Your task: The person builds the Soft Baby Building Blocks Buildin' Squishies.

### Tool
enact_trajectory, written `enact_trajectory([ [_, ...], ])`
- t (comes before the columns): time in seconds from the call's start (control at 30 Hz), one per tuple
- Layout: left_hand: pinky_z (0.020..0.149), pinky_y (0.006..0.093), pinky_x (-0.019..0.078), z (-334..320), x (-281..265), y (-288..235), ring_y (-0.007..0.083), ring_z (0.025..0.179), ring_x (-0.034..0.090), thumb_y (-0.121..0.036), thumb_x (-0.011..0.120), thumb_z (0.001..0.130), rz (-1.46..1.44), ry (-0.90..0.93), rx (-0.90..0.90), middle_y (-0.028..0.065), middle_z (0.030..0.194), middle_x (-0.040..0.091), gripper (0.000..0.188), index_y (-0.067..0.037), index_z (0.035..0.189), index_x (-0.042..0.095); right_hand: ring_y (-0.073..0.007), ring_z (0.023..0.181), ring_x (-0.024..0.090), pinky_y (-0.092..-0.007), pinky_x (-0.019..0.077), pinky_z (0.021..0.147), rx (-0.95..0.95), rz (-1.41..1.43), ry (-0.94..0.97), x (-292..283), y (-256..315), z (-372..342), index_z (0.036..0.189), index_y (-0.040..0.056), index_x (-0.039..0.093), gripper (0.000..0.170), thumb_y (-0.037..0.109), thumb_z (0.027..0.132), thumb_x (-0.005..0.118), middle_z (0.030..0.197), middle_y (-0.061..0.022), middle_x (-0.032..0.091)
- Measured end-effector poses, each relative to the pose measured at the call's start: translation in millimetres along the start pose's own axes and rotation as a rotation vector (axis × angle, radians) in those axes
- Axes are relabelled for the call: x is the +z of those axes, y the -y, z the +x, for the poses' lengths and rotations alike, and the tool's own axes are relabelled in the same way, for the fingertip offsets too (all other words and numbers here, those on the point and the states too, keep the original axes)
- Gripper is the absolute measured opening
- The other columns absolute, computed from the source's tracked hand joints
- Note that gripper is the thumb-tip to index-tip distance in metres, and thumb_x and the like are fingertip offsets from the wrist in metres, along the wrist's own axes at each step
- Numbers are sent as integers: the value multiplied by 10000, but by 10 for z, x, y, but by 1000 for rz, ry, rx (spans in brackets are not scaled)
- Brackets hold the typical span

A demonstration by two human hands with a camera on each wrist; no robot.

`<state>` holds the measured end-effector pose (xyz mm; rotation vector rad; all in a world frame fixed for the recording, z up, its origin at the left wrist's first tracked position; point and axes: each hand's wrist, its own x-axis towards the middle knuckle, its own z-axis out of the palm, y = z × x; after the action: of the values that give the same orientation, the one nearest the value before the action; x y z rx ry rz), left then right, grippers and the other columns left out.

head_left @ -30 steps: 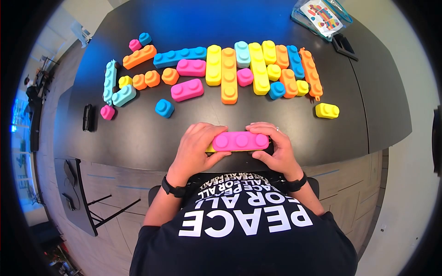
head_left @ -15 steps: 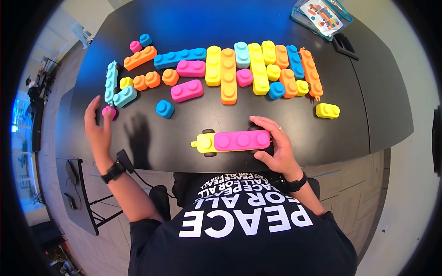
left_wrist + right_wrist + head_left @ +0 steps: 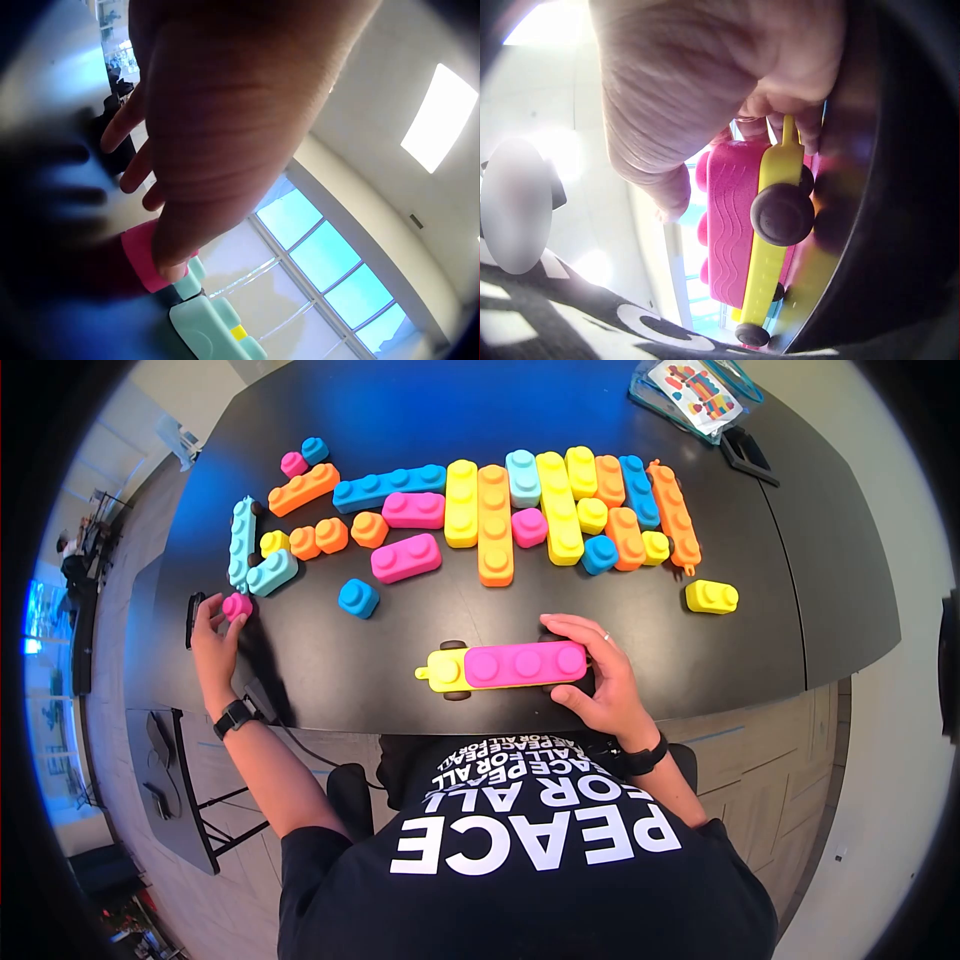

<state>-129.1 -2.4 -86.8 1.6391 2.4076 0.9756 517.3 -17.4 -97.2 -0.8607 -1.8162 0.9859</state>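
Note:
Far left on the table, my left hand (image 3: 215, 650) has thumb and fingers around a small pink block (image 3: 237, 607). The thumb (image 3: 172, 262) lies against its side in the left wrist view. In front of my body stands a yellow wheeled base (image 3: 447, 672) with dark wheels (image 3: 782, 214), and a long pink block (image 3: 525, 665) sits on its studs. My right hand (image 3: 610, 685) rests loosely around the right end of this car, thumb on the near side and fingers on the far side. The thumb stands apart from the pink block.
Rows of colored blocks lie across the table, with an orange wheeled base (image 3: 673, 518) at right and a light-blue one (image 3: 242, 543) at left. A blue block (image 3: 358, 598) and a yellow block (image 3: 712, 597) lie separately. A clear bag (image 3: 690, 400) is at the back right.
My left hand has let go of the car, moved left and come down around the small pink block. My right hand and the car have stayed in place.

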Motion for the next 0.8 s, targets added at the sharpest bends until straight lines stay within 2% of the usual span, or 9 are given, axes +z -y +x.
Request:
enact_trajectory([
  [0.1, 1038, 380, 637, 74, 16, 143, 262, 1166, 831, -138, 973, 976, 43, 60, 69, 123, 1352, 845, 501, -34, 1422, 772, -379, 1418, 747, -475, 576, 1218, -12, -24, 9, -1, -24, 0, 1598, 34, 703, 806, 482, 992, 985, 1586, -201, 735],
  [0.17, 1037, 368, 632, -131, -156, -608, 238, 1170, 817, -112, 964, 979, 129, 82, -1, 101, 1315, 841, 487, -34, 1420, 773, -371, 1462, 715, -475, 548, 1247, 13, -11, 17, -11, -28, -1, 1607, 23, 695, 814, 497, 1006, 970, 1610, -202, 722],
  [0.23, 1039, 385, 634, -417, -172, -1232, 214, 1200, 791, -94, 960, 972, -155, 43, 170, 71, 1298, 821, 480, -42, 1414, 781, -355, 1549, 654, -472, 496, 1299, 74, 40, 42, -16, -15, -33, 1632, 3, 674, 836, 526, 1037, 939, 1670, -208, 688],
  [0.3, 1042, 378, 620, -750, -100, -1805, 205, 1224, 761, -126, 980, 957, -401, 152, 334, 73, 1321, 790, 484, -46, 1393, 785, -354, 1543, 659, -471, 500, 1298, 88, 51, 33, -15, 5, -28, 1626, 5, 680, 823, 517, 1037, 941, 1656, -206, 700],
  [0.4, 1040, 458, 611, -1087, 87, -2451, 338, 1179, 774, -296, 1061, 863, -453, 360, 615, 151, 1266, 795, 589, -45, 1346, 836, -355, 1532, 668, -471, 502, 1298, 72, 23, 44, -13, 4, -11, 1618, 6, 689, 804, 497, 1035, 945, 1633, -204, 718],
  [0.43, 1053, 463, 617, -1160, 222, -2544, 355, 1181, 778, -239, 1055, 860, -499, 399, 680, 152, 1280, 804, 580, -50, 1362, 833, -355, 1528, 672, -472, 502, 1298, 62, 4, 46, -13, 3, -12, 1615, 6, 691, 798, 490, 1034, 946, 1626, -203, 724],
  [0.47, 1101, 480, 606, -1230, 337, -2569, 375, 1242, 785, -236, 1043, 875, -528, 508, 641, 168, 1367, 817, 588, -39, 1382, 822, -356, 1524, 675, -474, 503, 1297, 66, 2, 52, -11, 6, -11, 1614, 7, 692, 795, 485, 1033, 947, 1623, -202, 726],
  [0.53, 1115, 485, 609, -1335, 501, -2641, 398, 1248, 785, -175, 1019, 883, -604, 633, 599, 180, 1371, 824, 574, -37, 1400, 812, -358, 1516, 682, -477, 504, 1295, 74, -11, 54, -32, 10, -15, 1612, 7, 694, 789, 477, 1031, 948, 1619, -200, 731],
  [0.8, 1207, 507, 578, -1418, 582, -2622, 409, 1369, 767, -163, 992, 918, -600, 651, 560, 192, 1458, 824, 650, -13, 1507, 764, -355, 1507, 690, -474, 509, 1295, 71, 40, 55, -9, 11, -3, 1616, -6, 686, 767, 462, 1057, 924, 1633, -197, 720],
])
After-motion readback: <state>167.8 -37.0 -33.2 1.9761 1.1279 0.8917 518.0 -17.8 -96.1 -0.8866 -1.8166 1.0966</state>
